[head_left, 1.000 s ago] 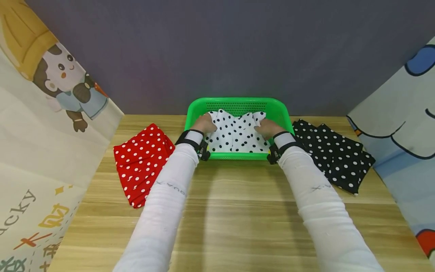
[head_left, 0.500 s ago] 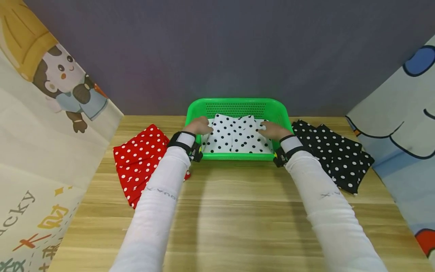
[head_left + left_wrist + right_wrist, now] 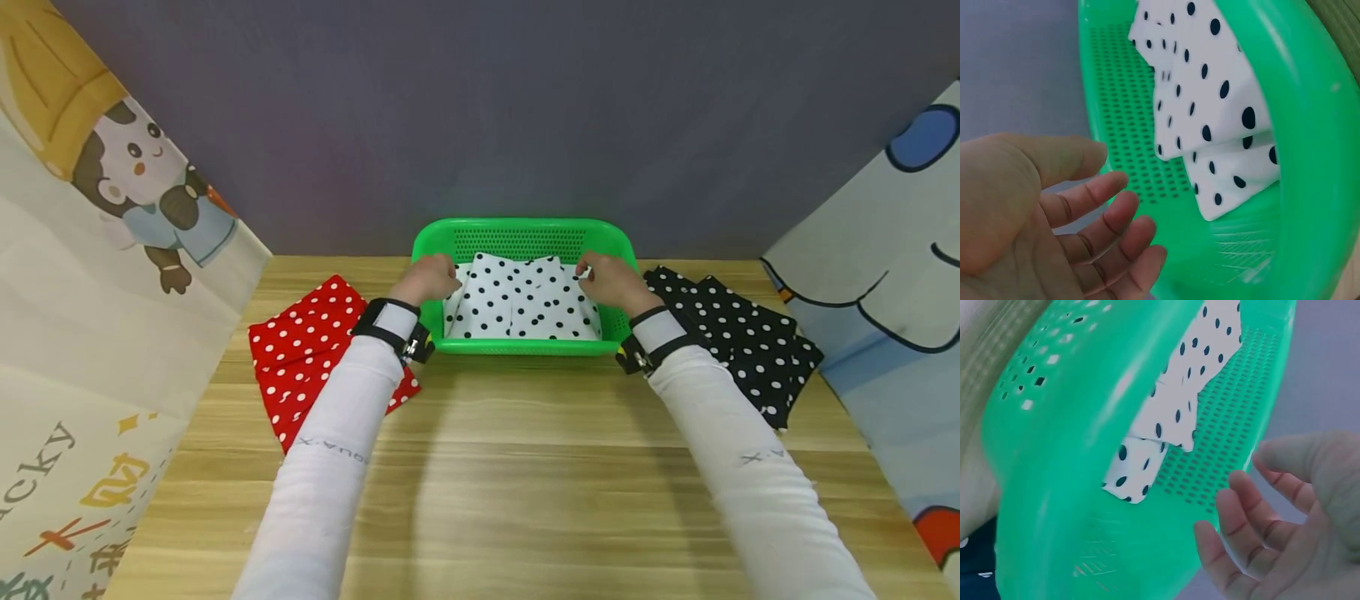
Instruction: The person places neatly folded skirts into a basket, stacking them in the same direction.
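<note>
A white cloth with black dots point(image 3: 517, 296) lies folded inside the green basket point(image 3: 525, 347). Over the basket's left end hovers my left hand point(image 3: 429, 281); in the left wrist view its fingers point(image 3: 1119, 215) are loosely bent, with nothing between them and the cloth a little way off. My right hand point(image 3: 611, 282) is above the right end of the basket. Seen from the right wrist, its fingers point(image 3: 1235, 512) are also relaxed and hold nothing, apart from the cloth.
A red cloth with white dots point(image 3: 307, 350) lies to the left of the basket, partly under my left sleeve. On the right is a black cloth with white dots point(image 3: 757, 350), partly behind my right arm. A dark wall point(image 3: 517, 108) rises directly behind the basket.
Both hands have let go of the white dotted cloth and drawn apart, left hand to the left and right hand to the right. The cloth has settled flatter in the basket.
</note>
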Demonstrator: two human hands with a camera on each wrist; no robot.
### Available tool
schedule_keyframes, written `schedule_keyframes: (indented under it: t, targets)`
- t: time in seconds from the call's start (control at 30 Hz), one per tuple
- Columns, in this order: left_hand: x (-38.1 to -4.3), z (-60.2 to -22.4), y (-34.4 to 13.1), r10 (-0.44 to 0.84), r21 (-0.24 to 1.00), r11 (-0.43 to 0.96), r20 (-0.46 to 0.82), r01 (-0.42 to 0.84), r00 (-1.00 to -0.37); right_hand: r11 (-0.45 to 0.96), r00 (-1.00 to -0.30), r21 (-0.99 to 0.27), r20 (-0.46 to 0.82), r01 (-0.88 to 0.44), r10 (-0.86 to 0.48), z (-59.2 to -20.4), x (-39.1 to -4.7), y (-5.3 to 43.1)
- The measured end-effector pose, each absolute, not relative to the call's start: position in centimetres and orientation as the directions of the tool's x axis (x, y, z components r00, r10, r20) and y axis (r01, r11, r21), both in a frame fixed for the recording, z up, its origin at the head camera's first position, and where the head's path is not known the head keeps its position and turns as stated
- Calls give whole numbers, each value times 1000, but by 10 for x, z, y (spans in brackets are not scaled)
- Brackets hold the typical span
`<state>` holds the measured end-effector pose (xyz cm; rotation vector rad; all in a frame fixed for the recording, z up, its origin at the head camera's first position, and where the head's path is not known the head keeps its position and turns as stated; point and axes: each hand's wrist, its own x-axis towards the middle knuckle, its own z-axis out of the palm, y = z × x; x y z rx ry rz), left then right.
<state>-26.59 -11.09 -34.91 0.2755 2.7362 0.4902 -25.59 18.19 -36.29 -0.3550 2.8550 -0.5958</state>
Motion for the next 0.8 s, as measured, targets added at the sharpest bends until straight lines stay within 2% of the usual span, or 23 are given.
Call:
schedule_keyframes:
  t: [0.27, 0.47, 0.8]
  targets:
    - [-246, -350, -111, 250, 324, 927, -149, 192, -957, 871, -946, -383, 31, -308, -322, -361, -237, 177]
    - [-228, -357, -112, 282, 331, 911, -60, 247, -957, 841, -923, -381, 159, -384, -350, -370, -219, 177]
    - [-198, -367, -114, 280, 354, 890, 69, 286, -958, 836, -902, -349, 240, -425, -358, -380, -188, 175]
